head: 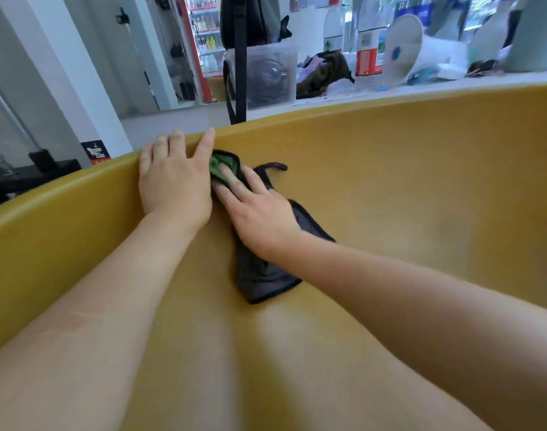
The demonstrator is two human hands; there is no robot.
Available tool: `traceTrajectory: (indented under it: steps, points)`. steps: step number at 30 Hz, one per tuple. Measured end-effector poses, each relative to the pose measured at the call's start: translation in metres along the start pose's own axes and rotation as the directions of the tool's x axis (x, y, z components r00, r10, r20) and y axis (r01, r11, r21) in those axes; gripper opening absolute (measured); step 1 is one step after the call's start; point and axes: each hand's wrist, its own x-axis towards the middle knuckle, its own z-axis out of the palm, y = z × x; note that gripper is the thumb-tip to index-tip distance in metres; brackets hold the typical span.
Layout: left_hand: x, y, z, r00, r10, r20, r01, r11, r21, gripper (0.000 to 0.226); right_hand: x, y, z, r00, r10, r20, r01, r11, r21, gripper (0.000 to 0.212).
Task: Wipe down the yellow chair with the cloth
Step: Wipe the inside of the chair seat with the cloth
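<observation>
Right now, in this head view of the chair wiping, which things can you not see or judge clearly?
- The cloth: its middle is covered by the right hand.
- The yellow chair: legs and outer side are cut off by the frame edges; its right part is blurred.
- The left hand: fingertips curl over the chair rim, hidden behind it.
- Bottle labels on the counter: too small and blurred to read.

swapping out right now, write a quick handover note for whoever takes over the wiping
Left hand: flat, fingers hooked over the rim of the curved yellow plastic chair, bracing it, holding nothing.
Right hand: palm and fingers pressed flat on the dark cloth with a green patch, which lies on the chair's inner surface just below the rim.
Done: cannot tell how much is wiped.
Left: probably the remaining inner surface and the rim.
</observation>
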Motion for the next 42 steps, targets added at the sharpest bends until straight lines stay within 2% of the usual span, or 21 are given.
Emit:
traceTrajectory:
  steps: [1, 3, 6, 8, 9, 11, 14, 15, 17, 19, 20, 21, 24, 27, 30, 32, 33, 36, 37, 40, 42]
  points:
    - [0.001, 0.001, -0.002, 1.0, 0.006, 0.015, -0.006, 1.0, 0.007, 0.082, -0.005, 0.03, -0.009, 0.999, -0.035, -0.025, 0.031, 0.988, -0.153, 0.048]
    - [0.002, 0.002, -0.005, 0.999, 0.002, 0.036, -0.002, 1.0, 0.012, 0.089, -0.016, 0.102, -0.028, 0.993, 0.108, -0.052, -0.119, 0.938, -0.325, 0.047]
    - [0.001, 0.006, -0.005, 0.997, -0.005, 0.072, 0.005, 1.0, 0.001, 0.088, -0.03, 0.147, -0.04, 0.828, 0.547, -0.12, -0.559, 0.823, -0.105, 0.056]
    - [0.001, 0.008, -0.004, 0.998, -0.026, 0.062, 0.027, 1.0, -0.008, 0.087, -0.022, 0.103, -0.024, 0.732, 0.675, -0.097, -0.679, 0.734, -0.021, 0.06]
    - [0.001, 0.009, -0.004, 0.998, -0.03, 0.057, 0.031, 0.999, -0.01, 0.088, -0.023, 0.071, -0.009, 0.77, 0.637, -0.044, -0.637, 0.771, 0.007, 0.06]
    - [0.0, 0.006, -0.004, 0.998, -0.021, 0.056, 0.022, 1.0, -0.014, 0.089, -0.036, 0.005, 0.023, 0.951, 0.31, -0.014, -0.309, 0.948, 0.074, 0.055]
    - [-0.001, -0.002, -0.006, 0.998, -0.002, 0.068, 0.003, 1.0, -0.014, 0.093, -0.071, 0.003, 0.026, 0.987, -0.127, 0.096, 0.129, 0.991, -0.02, 0.052]
    - [-0.001, -0.002, -0.006, 0.997, -0.001, 0.072, 0.002, 1.0, -0.007, 0.094, -0.077, 0.031, 0.02, 0.987, -0.123, 0.099, 0.133, 0.986, -0.102, 0.049]
    - [-0.002, 0.003, -0.005, 0.996, -0.008, 0.083, 0.008, 1.0, -0.001, 0.095, -0.079, 0.092, 0.0, 0.972, 0.202, 0.119, -0.186, 0.973, -0.136, 0.048]
    - [-0.003, 0.005, -0.004, 0.996, -0.031, 0.085, 0.031, 1.0, 0.002, 0.095, -0.085, 0.12, -0.011, 0.848, 0.53, 0.032, -0.528, 0.848, -0.051, 0.052]
    - [-0.003, 0.007, -0.004, 0.996, -0.039, 0.082, 0.039, 0.999, 0.001, 0.095, -0.09, 0.105, -0.008, 0.804, 0.592, 0.06, -0.591, 0.806, -0.033, 0.052]
    - [-0.003, 0.01, -0.005, 0.995, -0.046, 0.089, 0.046, 0.999, 0.0, 0.095, -0.099, 0.077, 0.002, 0.819, 0.565, 0.106, -0.565, 0.825, -0.029, 0.051]
    - [-0.009, 0.016, -0.006, 0.988, -0.052, 0.144, 0.05, 0.999, 0.019, 0.098, -0.14, -0.026, 0.023, 0.947, 0.203, 0.248, -0.241, 0.961, 0.132, 0.054]
    - [-0.016, 0.019, -0.01, 0.975, -0.048, 0.217, 0.046, 0.999, 0.019, 0.097, -0.162, -0.03, 0.019, 0.908, -0.07, 0.412, -0.027, 0.974, 0.225, 0.07]
    - [-0.042, 0.034, -0.008, 0.939, 0.006, 0.343, 0.019, 0.997, -0.069, 0.083, -0.171, 0.025, 0.01, 0.86, -0.308, 0.407, 0.304, 0.95, 0.075, 0.056]
    - [-0.075, 0.052, 0.0, 0.869, 0.1, 0.485, -0.064, 0.994, -0.09, 0.072, -0.184, 0.076, 0.001, 0.916, -0.148, 0.372, 0.191, 0.978, -0.081, 0.046]
    - [-0.091, 0.06, 0.005, 0.828, 0.133, 0.545, -0.093, 0.991, -0.1, 0.07, -0.19, 0.095, -0.004, 0.928, 0.014, 0.372, 0.04, 0.99, -0.137, 0.042]
    - [-0.13, 0.083, 0.02, 0.757, 0.16, 0.633, -0.118, 0.987, -0.109, 0.074, -0.186, 0.082, -0.006, 0.835, 0.427, 0.347, -0.387, 0.904, -0.181, 0.049]
    - [-0.136, 0.089, 0.022, 0.753, 0.16, 0.639, -0.13, 0.987, -0.094, 0.077, -0.183, 0.054, -0.003, 0.827, 0.427, 0.365, -0.395, 0.904, -0.162, 0.05]
    - [-0.137, 0.09, 0.02, 0.734, 0.159, 0.661, -0.177, 0.983, -0.04, 0.085, -0.188, -0.026, 0.012, 0.899, 0.141, 0.414, -0.178, 0.983, 0.052, 0.049]
    - [-0.133, 0.083, 0.016, 0.71, 0.175, 0.683, -0.214, 0.976, -0.027, 0.086, -0.188, -0.012, 0.007, 0.888, -0.005, 0.459, -0.044, 0.994, 0.096, 0.048]
